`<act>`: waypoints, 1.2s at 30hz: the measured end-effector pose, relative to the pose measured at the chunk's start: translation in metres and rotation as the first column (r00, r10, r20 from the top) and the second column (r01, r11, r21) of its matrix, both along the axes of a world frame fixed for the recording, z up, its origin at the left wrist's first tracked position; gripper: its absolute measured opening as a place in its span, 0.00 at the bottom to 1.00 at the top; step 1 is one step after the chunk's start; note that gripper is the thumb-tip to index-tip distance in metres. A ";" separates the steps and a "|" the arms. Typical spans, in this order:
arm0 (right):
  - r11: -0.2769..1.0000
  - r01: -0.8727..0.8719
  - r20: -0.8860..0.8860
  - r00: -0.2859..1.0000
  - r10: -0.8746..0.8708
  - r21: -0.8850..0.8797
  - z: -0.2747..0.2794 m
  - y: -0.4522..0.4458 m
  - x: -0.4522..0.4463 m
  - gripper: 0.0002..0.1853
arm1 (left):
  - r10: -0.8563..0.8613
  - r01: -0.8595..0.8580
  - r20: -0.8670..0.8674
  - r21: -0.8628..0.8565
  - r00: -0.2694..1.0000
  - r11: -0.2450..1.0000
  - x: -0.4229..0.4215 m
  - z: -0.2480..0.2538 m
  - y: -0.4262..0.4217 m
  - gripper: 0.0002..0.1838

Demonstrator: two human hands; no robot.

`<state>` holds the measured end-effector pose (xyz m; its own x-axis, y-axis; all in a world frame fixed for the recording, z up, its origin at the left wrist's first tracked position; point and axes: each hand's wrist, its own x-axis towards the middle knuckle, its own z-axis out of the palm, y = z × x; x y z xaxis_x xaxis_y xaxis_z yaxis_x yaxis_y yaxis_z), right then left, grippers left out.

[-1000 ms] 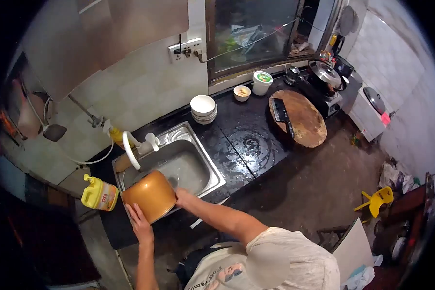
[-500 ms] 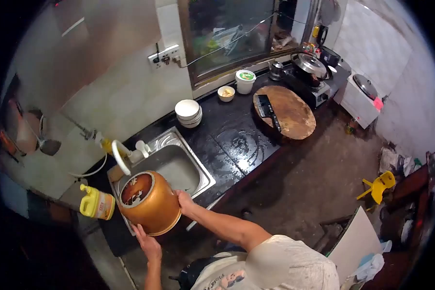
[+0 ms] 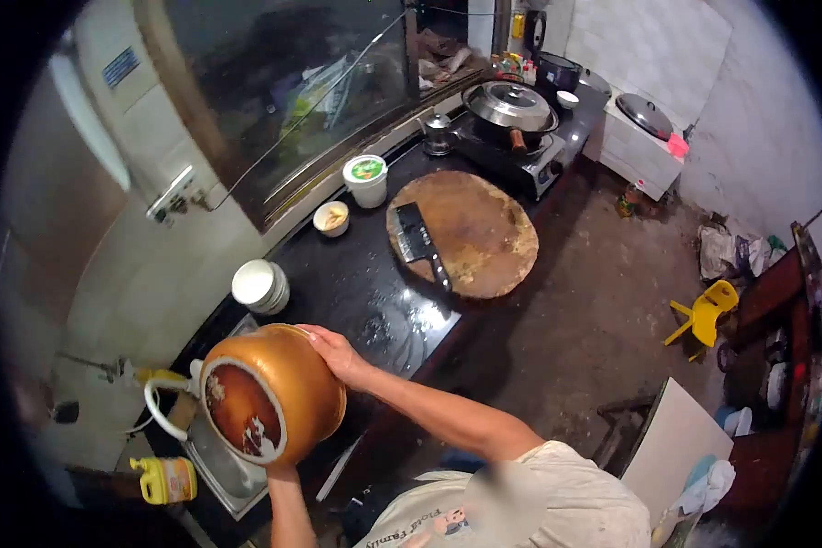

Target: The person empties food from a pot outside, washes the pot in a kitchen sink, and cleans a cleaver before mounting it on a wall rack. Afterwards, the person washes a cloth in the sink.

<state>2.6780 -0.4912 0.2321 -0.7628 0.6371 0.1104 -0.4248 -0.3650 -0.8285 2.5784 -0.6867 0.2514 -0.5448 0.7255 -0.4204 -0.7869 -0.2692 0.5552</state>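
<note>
A golden-brown pot [image 3: 300, 384] is held tilted over the near side of the sink [image 3: 237, 489], its stained dark-red base with pale peeling patches facing me. My right hand [image 3: 336, 354] grips its upper right side near the rim, with the thumb on the outer wall. From below, my left forearm reaches up to the pot; the left hand [image 3: 284, 474] is almost wholly hidden behind it. The white faucet [image 3: 163, 409] stands just left of the pot, and a yellow jug-shaped bottle [image 3: 167, 481] is beside the sink.
Stacked white bowls [image 3: 261, 287], a small bowl [image 3: 331, 219] and a lidded white tub [image 3: 366, 182] line the wall side of the wet black counter [image 3: 347, 274]. A cleaver [image 3: 419, 242] lies on the round chopping board [image 3: 475, 233]. Beyond is a lidded wok [image 3: 510, 106] on a stove.
My view has swung to the right. The pot has been lifted and turned so more of its base faces me, and my left hand has passed out of sight behind it.
</note>
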 end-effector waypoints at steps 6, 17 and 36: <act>0.575 0.442 0.288 0.560 -0.777 0.689 -0.038 0.196 0.068 0.29 | 0.034 -0.036 -0.028 -0.065 0.999 0.997 0.019 -0.003 0.068 0.27; 0.275 -0.339 0.303 0.032 -0.952 0.900 -0.110 0.326 0.277 0.30 | -0.063 0.063 -0.026 -0.024 0.998 0.998 0.056 -0.011 0.202 0.27; 0.294 -0.449 0.305 -0.050 -0.951 0.844 -0.082 0.329 0.340 0.23 | -0.344 0.317 0.129 0.192 0.930 0.929 0.186 -0.028 0.450 0.24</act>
